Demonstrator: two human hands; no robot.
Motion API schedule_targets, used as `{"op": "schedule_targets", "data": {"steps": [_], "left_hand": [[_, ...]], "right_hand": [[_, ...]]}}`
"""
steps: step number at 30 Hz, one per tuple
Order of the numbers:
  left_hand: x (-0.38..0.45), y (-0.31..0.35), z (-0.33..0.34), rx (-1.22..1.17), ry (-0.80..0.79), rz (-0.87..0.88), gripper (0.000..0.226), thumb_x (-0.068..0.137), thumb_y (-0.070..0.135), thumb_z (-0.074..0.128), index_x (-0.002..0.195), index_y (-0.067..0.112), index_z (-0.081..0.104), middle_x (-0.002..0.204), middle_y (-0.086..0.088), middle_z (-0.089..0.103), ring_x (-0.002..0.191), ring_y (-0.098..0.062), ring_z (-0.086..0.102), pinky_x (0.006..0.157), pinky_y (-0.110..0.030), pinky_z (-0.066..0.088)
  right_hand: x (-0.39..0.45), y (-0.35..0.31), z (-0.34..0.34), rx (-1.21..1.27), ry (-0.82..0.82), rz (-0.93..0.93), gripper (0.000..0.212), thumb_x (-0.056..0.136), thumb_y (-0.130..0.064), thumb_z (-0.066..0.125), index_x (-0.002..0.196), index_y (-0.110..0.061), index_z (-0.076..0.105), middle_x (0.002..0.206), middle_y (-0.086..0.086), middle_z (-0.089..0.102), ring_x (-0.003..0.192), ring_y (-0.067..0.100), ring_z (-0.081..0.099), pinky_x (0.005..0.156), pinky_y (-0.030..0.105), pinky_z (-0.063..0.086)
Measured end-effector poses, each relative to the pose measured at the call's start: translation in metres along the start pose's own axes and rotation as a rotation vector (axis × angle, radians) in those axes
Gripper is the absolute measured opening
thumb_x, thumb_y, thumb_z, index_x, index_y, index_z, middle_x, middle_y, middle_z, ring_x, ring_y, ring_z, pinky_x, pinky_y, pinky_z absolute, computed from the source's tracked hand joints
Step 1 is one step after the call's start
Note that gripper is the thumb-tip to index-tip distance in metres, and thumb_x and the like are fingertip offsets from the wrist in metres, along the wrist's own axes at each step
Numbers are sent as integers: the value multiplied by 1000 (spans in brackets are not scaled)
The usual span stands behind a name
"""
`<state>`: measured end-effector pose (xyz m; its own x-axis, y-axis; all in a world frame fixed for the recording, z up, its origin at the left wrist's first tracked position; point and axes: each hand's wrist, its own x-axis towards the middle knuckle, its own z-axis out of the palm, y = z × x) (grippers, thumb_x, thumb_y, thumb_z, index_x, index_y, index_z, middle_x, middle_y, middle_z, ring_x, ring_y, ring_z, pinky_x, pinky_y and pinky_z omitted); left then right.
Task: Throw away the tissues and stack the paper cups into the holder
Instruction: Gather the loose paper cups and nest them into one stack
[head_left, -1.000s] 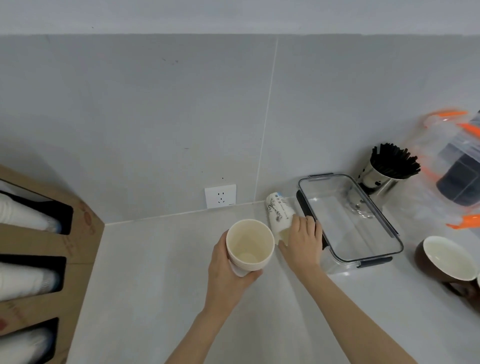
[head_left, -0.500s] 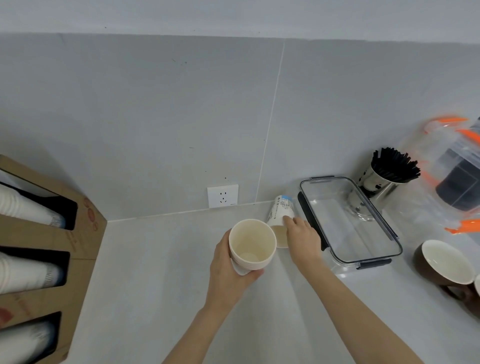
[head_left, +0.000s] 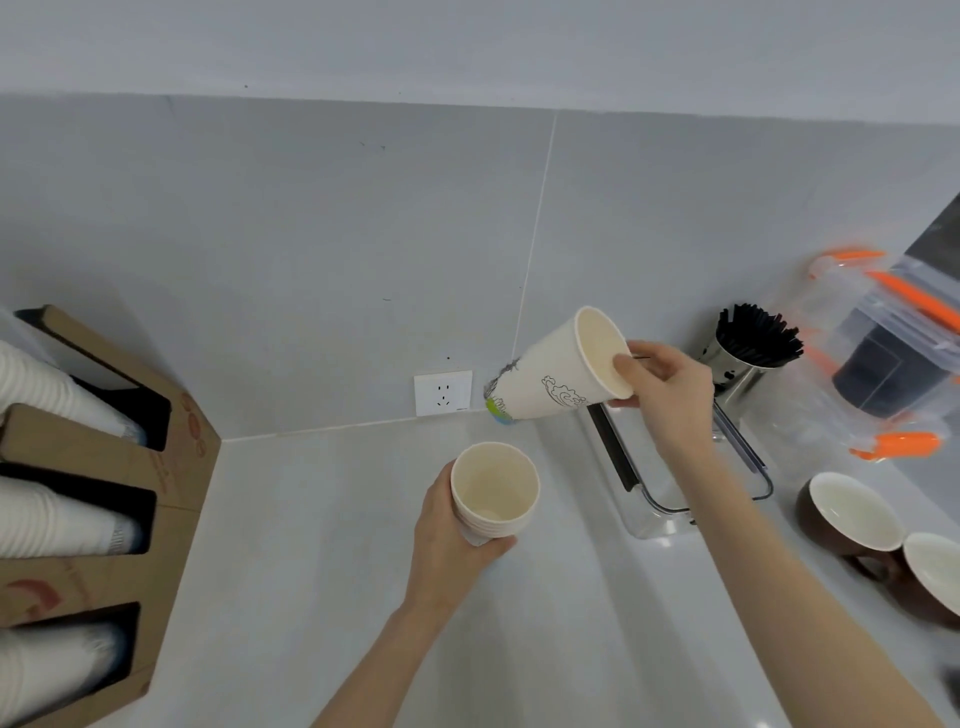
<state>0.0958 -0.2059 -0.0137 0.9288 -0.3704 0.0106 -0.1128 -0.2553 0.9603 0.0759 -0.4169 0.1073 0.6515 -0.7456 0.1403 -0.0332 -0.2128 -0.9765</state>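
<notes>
My left hand (head_left: 452, 535) grips a nested stack of white paper cups (head_left: 493, 493), upright with the mouth facing up, above the middle of the counter. My right hand (head_left: 670, 395) holds a single printed paper cup (head_left: 556, 376) by its rim, thumb inside the mouth. That cup is lifted off the counter and tilted, its base pointing left toward the wall. The brown cardboard cup holder (head_left: 171, 467) stands at the left with rows of white cups in its slots. No tissues are in view.
A clear lidded container (head_left: 675, 509) lies right of the cups, partly behind my right arm. A steel pot of black sticks (head_left: 748, 348), a clear box with orange clips (head_left: 883, 358) and brown bowls (head_left: 852, 514) fill the right side. A wall socket (head_left: 442, 392) sits on the back wall.
My right hand has picked the lying printed cup off the counter and raised it up and to the right. My left hand with the stack has stayed about where it was.
</notes>
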Motion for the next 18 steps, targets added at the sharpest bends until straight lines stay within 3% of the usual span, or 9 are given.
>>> {"op": "schedule_targets", "data": {"steps": [7,13,16,18], "left_hand": [[-14,4,-9,0,-3,-7,83,52,13,85,119,32,41,121,6,55,113,-13,52,96,-32,43],[-23,5,-15,3,7,-1,83,52,12,85,116,39,39,120,9,55,112,-12,52,95,-31,44],[-25,5,-16,11,18,7,82,51,11,84,116,36,40,118,9,57,110,-13,53,92,-30,45],[-27,4,-17,21,29,12,82,52,11,85,119,31,41,117,7,56,109,-14,53,90,-28,42]], "right_hand": [[-33,-42,2,-39,-258,-113,26,78,1,60,87,-21,69,50,-9,68,48,4,57,46,12,46],[-52,-24,21,-309,-405,-142,19,80,-7,61,93,-18,70,57,-6,63,43,3,52,48,10,45],[-63,-9,32,-449,-478,-147,17,82,-16,61,96,-21,71,70,0,69,52,5,55,61,16,47],[-69,2,37,-531,-532,-155,18,85,-21,58,98,-19,70,86,3,73,69,10,60,73,25,48]]}}
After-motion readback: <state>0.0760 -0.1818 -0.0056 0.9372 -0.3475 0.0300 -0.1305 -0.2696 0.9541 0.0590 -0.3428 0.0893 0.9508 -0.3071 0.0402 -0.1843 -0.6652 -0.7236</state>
